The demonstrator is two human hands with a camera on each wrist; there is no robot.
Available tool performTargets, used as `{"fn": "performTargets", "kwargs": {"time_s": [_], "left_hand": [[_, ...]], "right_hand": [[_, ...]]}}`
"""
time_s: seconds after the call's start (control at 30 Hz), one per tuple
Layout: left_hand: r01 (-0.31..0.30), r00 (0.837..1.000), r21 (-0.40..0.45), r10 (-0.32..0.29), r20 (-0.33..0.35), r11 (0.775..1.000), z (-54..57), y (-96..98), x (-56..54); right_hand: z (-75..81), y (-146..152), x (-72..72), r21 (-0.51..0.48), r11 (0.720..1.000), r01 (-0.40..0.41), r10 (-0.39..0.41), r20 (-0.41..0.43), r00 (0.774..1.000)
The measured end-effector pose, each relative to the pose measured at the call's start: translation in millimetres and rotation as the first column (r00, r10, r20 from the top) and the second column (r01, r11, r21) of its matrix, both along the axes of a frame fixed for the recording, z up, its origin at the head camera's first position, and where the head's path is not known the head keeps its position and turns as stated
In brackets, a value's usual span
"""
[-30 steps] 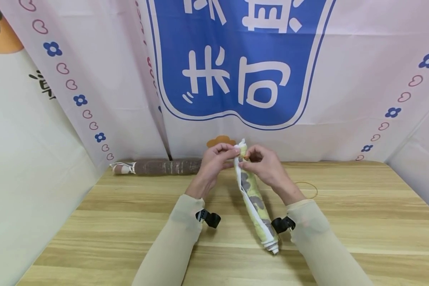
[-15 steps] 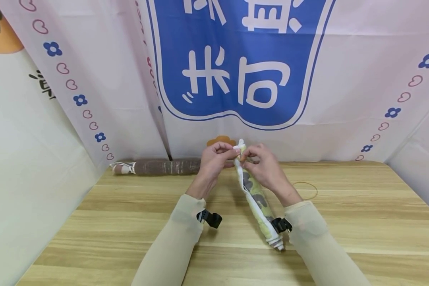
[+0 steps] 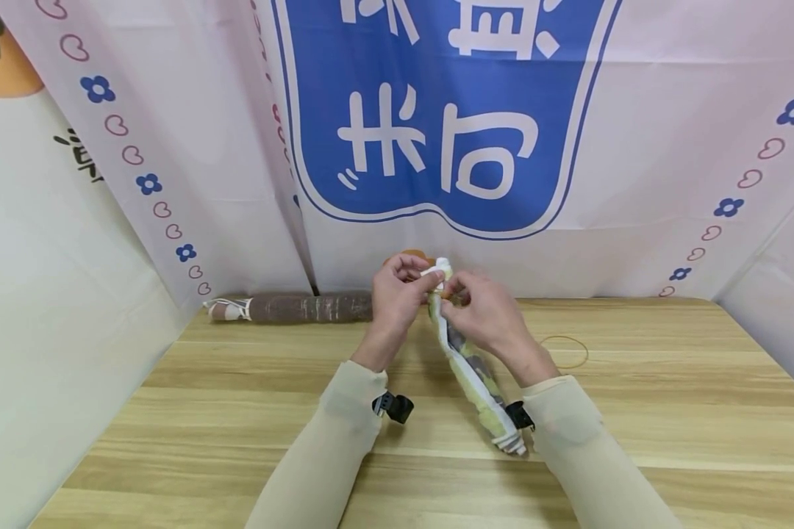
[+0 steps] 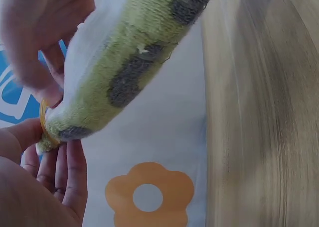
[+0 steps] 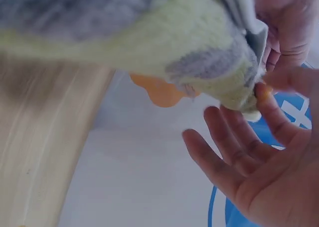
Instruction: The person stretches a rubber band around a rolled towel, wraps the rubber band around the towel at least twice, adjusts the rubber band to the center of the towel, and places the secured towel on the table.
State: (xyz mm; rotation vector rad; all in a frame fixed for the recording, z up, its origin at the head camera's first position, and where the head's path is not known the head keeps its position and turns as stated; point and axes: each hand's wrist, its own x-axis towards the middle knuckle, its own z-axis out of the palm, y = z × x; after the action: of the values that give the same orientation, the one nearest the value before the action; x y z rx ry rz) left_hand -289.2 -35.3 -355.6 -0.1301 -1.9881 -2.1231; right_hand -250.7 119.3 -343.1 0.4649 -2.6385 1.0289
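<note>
A rolled towel (image 3: 486, 411), yellow-green with grey patches and a white edge, slants up off the table in the head view. My left hand (image 3: 395, 297) pinches its far end between thumb and fingers. At that same end my right hand (image 3: 490, 316) pinches a yellow rubber band (image 4: 43, 118), which loops around the towel tip in the left wrist view. From the right wrist side, the right thumb and index finger meet at the band, while the other fingers (image 5: 219, 165) are spread. Part of the band is hidden by the fingers.
A brown rolled towel (image 3: 311, 309) lies along the table's back edge at left, its left end tied. Right of my right wrist, a loose rubber band (image 3: 587, 356) rests on the wooden table (image 3: 675, 426). A printed curtain (image 3: 635, 257) hangs directly behind.
The far end of the towel has shifted slightly left, with both hands going along with it. Its near end has moved a little right and up in the view.
</note>
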Motion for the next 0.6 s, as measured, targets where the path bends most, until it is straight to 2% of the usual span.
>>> {"fn": "performTargets", "kwargs": {"time_s": [0.13,0.23,0.33,0.43,0.6], "left_hand": [[-0.040,0.999,-0.052,0.038,-0.030,0.998,1.2,2.3,2.8],[-0.035,0.998,-0.046,0.033,-0.044,0.998,1.2,2.9,3.2],[0.005,0.999,0.000,-0.005,-0.050,1.000,-1.0,1.7,1.2],[0.072,0.997,0.064,-0.070,-0.037,0.995,-4.8,-0.7,-3.2],[0.156,0.986,0.124,-0.161,0.032,0.980,-10.0,-5.7,-9.5]], "right_hand": [[2.2,-3.3,1.4,0.066,0.997,0.033,-0.037,0.063,0.997],[1.7,-4.4,1.2,0.068,0.996,0.059,-0.064,0.072,0.995],[-0.4,-2.7,-0.3,0.006,0.998,0.065,-0.065,0.064,0.996],[-3.4,0.7,-2.6,-0.088,0.995,0.052,-0.046,0.064,0.997],[-7.3,5.9,-6.2,-0.239,0.971,0.018,0.006,0.099,0.995]]}}
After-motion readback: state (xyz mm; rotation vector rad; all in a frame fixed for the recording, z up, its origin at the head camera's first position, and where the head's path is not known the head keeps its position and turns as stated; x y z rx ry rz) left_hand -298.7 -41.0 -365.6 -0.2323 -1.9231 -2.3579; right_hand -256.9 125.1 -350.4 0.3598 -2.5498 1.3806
